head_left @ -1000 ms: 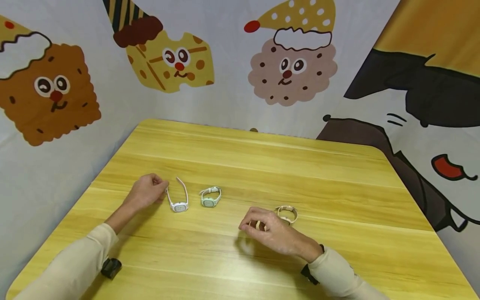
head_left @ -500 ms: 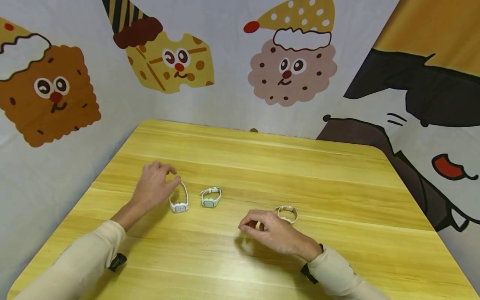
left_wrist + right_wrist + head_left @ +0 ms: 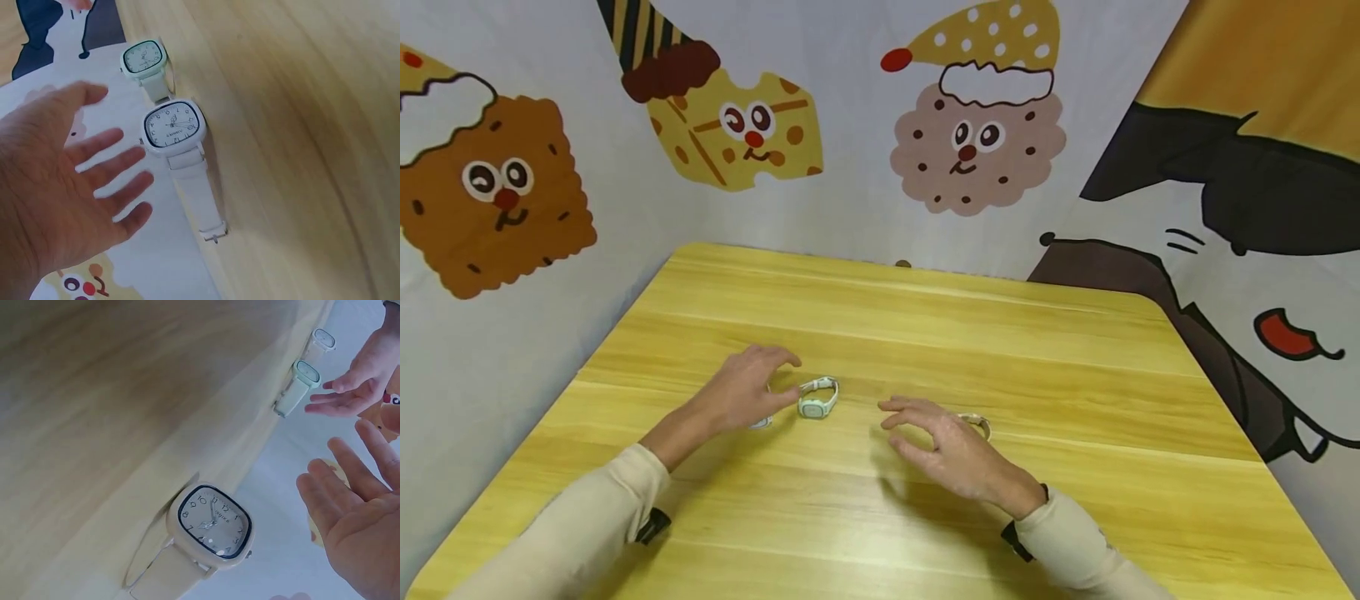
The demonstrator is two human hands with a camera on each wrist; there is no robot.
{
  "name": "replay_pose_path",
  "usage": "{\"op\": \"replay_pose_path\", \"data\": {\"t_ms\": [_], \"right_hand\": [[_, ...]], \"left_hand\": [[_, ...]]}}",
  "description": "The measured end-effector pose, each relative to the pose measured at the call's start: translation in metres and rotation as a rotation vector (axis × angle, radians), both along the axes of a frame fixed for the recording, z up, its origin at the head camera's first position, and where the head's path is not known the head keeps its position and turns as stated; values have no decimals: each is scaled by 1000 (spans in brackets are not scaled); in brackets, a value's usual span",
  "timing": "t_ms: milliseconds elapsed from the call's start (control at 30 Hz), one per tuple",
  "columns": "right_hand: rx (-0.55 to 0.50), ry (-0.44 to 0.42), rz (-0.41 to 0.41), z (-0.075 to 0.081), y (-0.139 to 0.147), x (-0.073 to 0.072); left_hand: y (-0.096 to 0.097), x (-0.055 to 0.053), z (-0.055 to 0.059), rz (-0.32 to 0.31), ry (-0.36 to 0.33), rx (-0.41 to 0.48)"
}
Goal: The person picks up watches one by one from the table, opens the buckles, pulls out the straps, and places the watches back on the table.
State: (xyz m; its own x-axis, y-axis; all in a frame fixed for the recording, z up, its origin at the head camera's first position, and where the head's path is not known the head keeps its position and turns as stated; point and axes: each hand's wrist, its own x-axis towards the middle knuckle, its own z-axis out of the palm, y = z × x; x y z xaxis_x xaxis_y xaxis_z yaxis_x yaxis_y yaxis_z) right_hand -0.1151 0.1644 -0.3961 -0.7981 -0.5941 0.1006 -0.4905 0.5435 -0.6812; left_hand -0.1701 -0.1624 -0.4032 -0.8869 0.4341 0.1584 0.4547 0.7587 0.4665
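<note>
My left hand hovers over the white watch, fingers parted and holding nothing. In the head view it hides most of that watch, and its thumb is close to the mint-green watch. The left wrist view shows the white watch with one strap stretched out to its buckle, beside the palm. My right hand is held above the table, fingers loosely extended, grasping nothing. Partly behind it is a beige watch. The right wrist view shows the beige watch standing with its dial facing out, apart from the fingers.
The three watches stand on a wood-grain table, white and green close together at left, beige to the right. A white curtain with cartoon food figures rises behind and beside the table.
My left hand has left the white watch's strap and moved right, over that watch toward the green one. My right hand's fingers have gone from curled together to spread. The watches look unmoved.
</note>
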Motion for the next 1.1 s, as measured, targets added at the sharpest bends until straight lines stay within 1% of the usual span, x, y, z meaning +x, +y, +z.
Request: {"op": "replay_pose_path", "data": {"t_ms": [67,133,233,400,500,667,800,867,1100], "right_hand": [[15,10,-3,0,1,0],[20,10,-2,0,1,-1],[37,26,-5,0,2,-2],[61,67,-11,-2,4,-2],[67,78,-17,-3,4,-2],[87,84,-29,-3,4,-2],[97,67,-29,-5,4,1],[101,65,-27,-6,3,2],[115,64,-25,-5,1,0]], "left_hand": [[3,0,1,-29,-60,-18],[6,0,0,-54,-90,-47],[10,0,-1,-81,-115,-87],[14,2,-1,-105,-124,-111],[17,1,-1,-116,-112,-149],[22,-4,-4,-135,-60,-244],[25,-3,-7,-114,-37,-286],[26,-2,-9,-105,-24,-292],[27,-2,-10,-83,12,-235]]}}
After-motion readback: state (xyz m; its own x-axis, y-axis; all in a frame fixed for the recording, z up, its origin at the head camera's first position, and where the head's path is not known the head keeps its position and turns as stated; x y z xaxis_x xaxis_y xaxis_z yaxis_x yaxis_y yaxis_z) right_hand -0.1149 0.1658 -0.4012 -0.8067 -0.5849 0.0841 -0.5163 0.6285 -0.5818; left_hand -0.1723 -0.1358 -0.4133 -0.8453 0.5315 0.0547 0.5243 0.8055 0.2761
